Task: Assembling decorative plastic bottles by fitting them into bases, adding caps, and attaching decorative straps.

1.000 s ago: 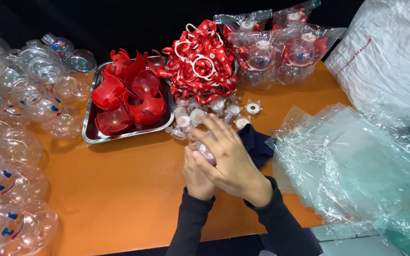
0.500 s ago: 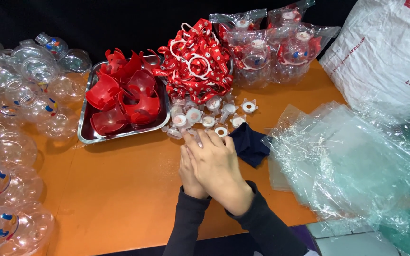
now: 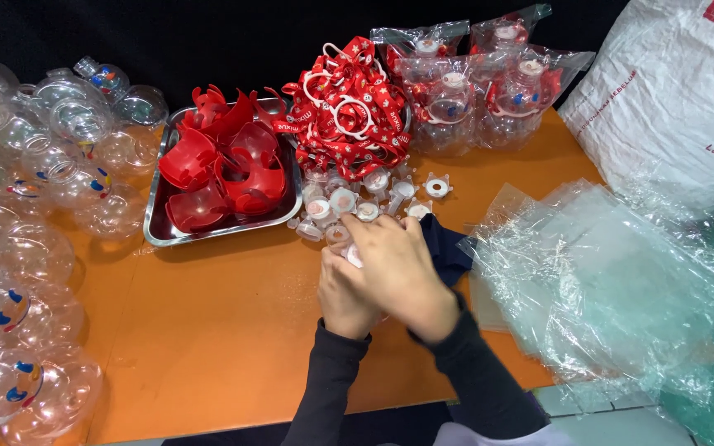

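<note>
Hands overlapped — right hand [image 3: 398,268] atop left hand [image 3: 345,297], seemingly clasping small clear cap [image 3: 352,256].

- Small clear cap [image 3: 352,254]: white-centred, mostly hidden between both hands, at 6 o'clock of the pile.
- Loose clear caps [image 3: 342,201]: clustered on the orange bench, at 12 o'clock of the hands.
</note>
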